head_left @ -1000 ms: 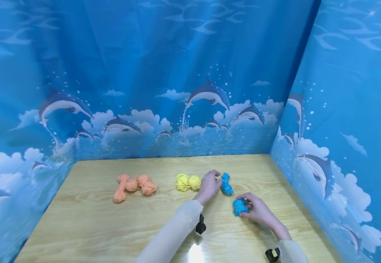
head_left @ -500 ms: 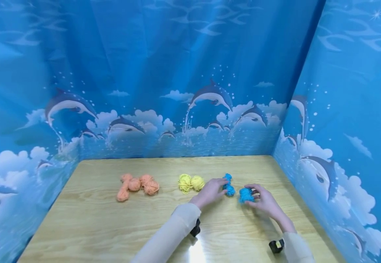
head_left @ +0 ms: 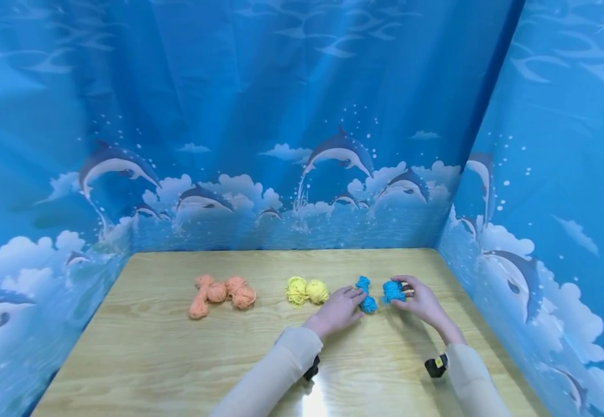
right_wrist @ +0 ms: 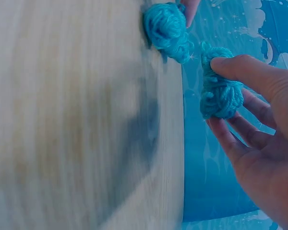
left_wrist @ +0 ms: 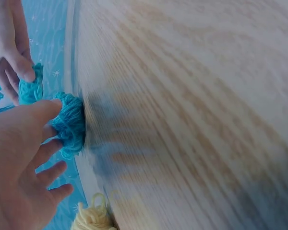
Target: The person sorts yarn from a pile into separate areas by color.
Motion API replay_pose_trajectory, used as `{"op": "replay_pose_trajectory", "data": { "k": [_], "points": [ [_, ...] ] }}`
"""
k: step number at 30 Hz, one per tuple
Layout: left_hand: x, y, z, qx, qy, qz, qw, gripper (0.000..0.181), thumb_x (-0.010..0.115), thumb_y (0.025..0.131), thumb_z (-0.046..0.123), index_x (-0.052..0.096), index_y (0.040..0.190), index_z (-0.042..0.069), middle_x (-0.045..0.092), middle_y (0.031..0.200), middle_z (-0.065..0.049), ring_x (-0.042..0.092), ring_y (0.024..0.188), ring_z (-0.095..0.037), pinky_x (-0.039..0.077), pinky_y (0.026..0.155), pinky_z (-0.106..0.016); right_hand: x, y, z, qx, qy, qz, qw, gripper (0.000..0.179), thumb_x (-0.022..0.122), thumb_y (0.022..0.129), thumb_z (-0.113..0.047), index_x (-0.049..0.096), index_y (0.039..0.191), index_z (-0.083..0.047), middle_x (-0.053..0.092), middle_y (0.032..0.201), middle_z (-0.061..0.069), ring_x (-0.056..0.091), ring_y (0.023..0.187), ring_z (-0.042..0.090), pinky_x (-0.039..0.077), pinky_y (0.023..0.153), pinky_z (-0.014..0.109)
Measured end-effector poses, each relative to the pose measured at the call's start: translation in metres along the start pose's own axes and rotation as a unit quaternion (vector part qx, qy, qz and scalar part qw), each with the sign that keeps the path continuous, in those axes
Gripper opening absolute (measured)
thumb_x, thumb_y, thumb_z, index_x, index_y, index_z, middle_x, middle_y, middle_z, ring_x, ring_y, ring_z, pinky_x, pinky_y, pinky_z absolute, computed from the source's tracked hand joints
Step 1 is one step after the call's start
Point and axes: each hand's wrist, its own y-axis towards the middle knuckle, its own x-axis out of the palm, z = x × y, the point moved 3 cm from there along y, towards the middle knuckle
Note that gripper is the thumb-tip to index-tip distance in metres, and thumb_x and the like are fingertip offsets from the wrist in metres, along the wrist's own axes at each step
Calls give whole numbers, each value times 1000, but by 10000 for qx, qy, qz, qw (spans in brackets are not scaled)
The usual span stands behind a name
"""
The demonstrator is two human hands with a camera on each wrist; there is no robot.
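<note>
My right hand [head_left: 423,301] pinches a small bundle of blue yarn [right_wrist: 222,88] between thumb and fingers; in the right wrist view it hangs off the tabletop, its shadow below. Just left of it, a second blue yarn bundle [head_left: 366,296], knobbly and lengthwise, lies on the table. My left hand [head_left: 337,313] is at this bundle's left side, fingers loosely spread. The left wrist view shows thumb and fingertips [left_wrist: 53,143] right against that blue yarn, the other fingers apart from it. Two yellow yarn balls [head_left: 317,291] lie beside the left hand.
Several orange yarn bundles [head_left: 217,292] lie together at the left of the wooden table [head_left: 166,353]. A blue curtain printed with dolphins [head_left: 260,139] stands along the table's back and sides. Black wrist cameras [head_left: 435,366] sit under the sleeves.
My right hand has carried its blue yarn bundle away from me, level with the other one. The left hand has drawn back slightly to the lower end of its blue bundle.
</note>
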Motion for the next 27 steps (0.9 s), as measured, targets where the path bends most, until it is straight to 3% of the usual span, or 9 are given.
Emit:
{"op": "replay_pose_trajectory", "data": {
  "k": [9,27],
  "points": [
    [-1,-3,3,-56,259,2,9996,53,60,102,34,50,149,10,51,152,-6,46,142,-26,34,119,-37,3,18,-1,138,-162,-326,9992,54,79,88,-7,57,136,3,57,133,26,61,110,40,55,91,53],
    [-3,-4,6,-150,450,-145,9988,54,60,103,34,48,151,13,49,154,-4,43,143,-26,38,117,-44,24,25,14,224,-203,-720,9969,50,83,82,-3,64,127,3,64,124,25,65,105,40,57,86,51]
  ]
}}
